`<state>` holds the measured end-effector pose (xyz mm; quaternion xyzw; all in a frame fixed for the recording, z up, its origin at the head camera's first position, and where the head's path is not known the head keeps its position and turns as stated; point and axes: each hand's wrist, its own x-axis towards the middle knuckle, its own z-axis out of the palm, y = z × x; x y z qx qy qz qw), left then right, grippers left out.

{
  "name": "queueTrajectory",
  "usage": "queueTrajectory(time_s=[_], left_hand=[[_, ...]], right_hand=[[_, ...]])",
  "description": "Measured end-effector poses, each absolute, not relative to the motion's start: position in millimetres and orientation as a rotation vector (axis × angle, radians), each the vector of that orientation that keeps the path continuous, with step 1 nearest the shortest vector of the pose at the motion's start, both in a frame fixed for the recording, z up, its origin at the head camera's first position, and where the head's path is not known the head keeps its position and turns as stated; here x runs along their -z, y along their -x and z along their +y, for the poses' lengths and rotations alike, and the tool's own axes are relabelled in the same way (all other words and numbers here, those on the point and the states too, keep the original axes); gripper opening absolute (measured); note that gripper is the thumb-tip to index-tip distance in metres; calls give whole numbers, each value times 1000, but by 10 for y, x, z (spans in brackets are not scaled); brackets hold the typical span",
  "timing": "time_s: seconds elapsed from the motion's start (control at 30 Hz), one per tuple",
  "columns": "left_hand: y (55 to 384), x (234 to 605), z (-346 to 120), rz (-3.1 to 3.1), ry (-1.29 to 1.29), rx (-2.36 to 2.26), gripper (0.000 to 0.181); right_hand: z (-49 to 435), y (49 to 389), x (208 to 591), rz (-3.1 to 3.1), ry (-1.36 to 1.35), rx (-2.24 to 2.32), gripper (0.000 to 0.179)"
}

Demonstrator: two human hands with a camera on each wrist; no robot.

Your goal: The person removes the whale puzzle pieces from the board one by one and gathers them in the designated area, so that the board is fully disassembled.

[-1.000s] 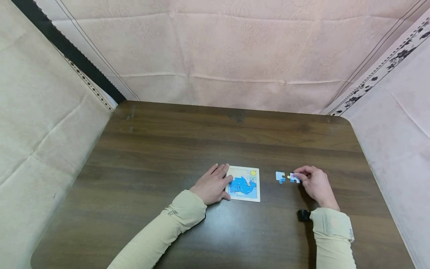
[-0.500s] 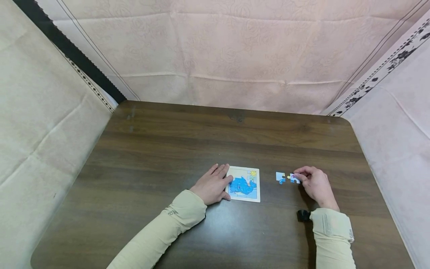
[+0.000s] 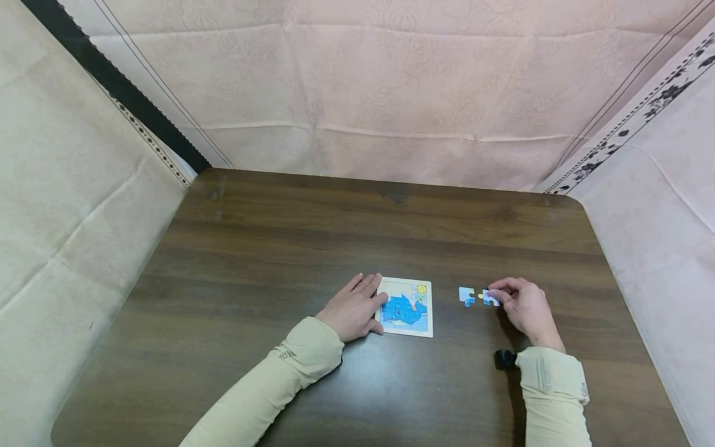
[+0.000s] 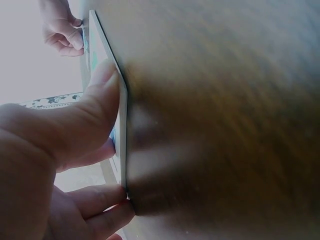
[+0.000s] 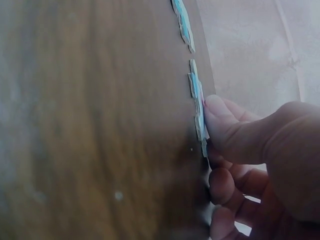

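Note:
My left hand [image 3: 354, 308] rests on the left side of a small square jigsaw puzzle [image 3: 404, 311] with a blue whale, a yellow sun and a pale frame. In the left wrist view its thumb [image 4: 102, 92] lies on the puzzle's edge, with other fingertips by the frame's far corner. To the right, my right hand [image 3: 526, 310] holds a loose light blue jigsaw piece [image 3: 490, 298] between thumb and index finger. That piece [image 5: 197, 102] lies flat or nearly so on the table in the right wrist view. Just left of it sits another loose jigsaw piece [image 3: 466, 295], untouched.
The puzzle lies on a dark brown wooden table [image 3: 313, 236] with rounded corners. Pale cloth [image 3: 391, 81] hangs behind it and on both sides. A black device [image 3: 505, 359] sits at the right wrist, beside the sleeve cuff.

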<state>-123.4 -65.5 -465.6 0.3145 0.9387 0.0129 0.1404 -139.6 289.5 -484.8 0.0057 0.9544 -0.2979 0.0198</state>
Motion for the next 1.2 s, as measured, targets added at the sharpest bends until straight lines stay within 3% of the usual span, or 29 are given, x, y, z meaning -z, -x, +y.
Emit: queueTrajectory(time_s=[0.73, 1.2], left_hand=[[1216, 4667, -657, 2720, -910, -40, 65], [1219, 4658, -659, 2715, -907, -50, 65]], right_hand=[[2916, 1384, 4831, 2954, 11, 961, 11], [2794, 1345, 4789, 3013, -197, 1028, 25]])
